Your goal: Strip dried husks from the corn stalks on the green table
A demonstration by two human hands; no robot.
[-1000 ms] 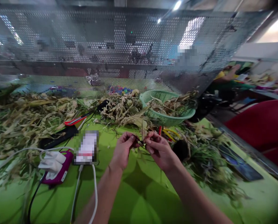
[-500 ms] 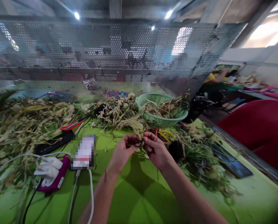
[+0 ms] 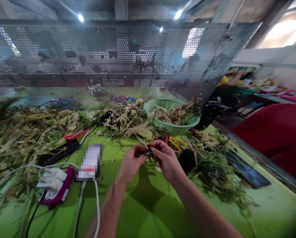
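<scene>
Over the green table (image 3: 143, 215), my left hand (image 3: 130, 162) and my right hand (image 3: 166, 160) meet, fingertips pinched together. Between them are dried husk strips (image 3: 143, 142) and a small dark loop or strand that is too small to make out. The held strips point away toward a pile of dry husks (image 3: 128, 119). Fingers partly hide the spot where the pieces join. Just beyond my right hand lies a tool with yellow handles (image 3: 176, 143), and a round black object (image 3: 187, 160) sits beside that wrist.
A green plastic basket (image 3: 172, 130) holds more husks at the back. Husk heaps (image 3: 33, 132) cover the left side, near a red cutter (image 3: 75, 134). A phone (image 3: 89, 163) and a purple power strip (image 3: 68, 181) trail cables. Another dark phone (image 3: 252, 173) lies right. A perforated screen (image 3: 108, 59) stands behind.
My hands stay pinched together, having shifted very slightly left. The strips between them have tipped a little and look thinner above my fingers.
</scene>
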